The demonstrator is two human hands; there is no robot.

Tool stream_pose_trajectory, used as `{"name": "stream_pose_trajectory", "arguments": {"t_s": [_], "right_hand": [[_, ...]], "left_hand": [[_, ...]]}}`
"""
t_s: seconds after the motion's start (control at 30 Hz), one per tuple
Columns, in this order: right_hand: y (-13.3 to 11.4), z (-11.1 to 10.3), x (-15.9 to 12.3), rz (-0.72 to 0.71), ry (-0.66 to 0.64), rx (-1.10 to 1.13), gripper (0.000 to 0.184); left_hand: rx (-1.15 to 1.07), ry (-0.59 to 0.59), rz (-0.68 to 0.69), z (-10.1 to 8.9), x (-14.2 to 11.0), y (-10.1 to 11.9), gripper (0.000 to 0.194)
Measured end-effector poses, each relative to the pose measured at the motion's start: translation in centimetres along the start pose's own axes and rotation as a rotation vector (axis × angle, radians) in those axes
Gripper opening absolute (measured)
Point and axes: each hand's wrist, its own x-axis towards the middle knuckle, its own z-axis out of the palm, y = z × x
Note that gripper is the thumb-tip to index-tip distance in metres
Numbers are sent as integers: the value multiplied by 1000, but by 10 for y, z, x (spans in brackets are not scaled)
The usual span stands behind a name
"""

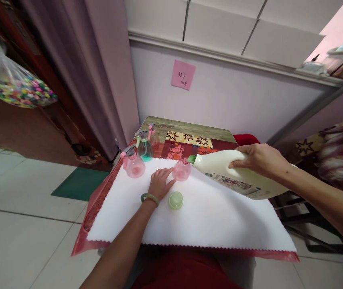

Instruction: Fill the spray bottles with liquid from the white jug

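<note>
My right hand grips the handle of a large cream detergent jug, tipped on its side with its green spout right over the mouth of a small open pink bottle. My left hand, with a green bangle on the wrist, rests on the white cloth and steadies that pink bottle with its fingers stretched against it. The jug's green cap lies on the cloth just in front of my left hand.
Three spray bottles stand at the table's far left: a pink one, a teal one and another pink one. A patterned cloth covers the far table end. A curtain hangs left; a chair stands right.
</note>
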Motion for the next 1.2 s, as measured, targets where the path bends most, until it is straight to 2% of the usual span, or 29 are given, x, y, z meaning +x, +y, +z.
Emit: {"name": "stream_pose_trajectory", "arguments": {"t_s": [0.3,0.73,1.2], "right_hand": [[-2,-1,1,40,-34,-13,45],[1,2,2,-4,-1,-3,42],[-5,-3,1,59,-52,-17,48]], "left_hand": [[8,-1,5,0,0,0,51],[11,3,5,0,0,-1,51],[6,0,2,1,0,-2,52]]}}
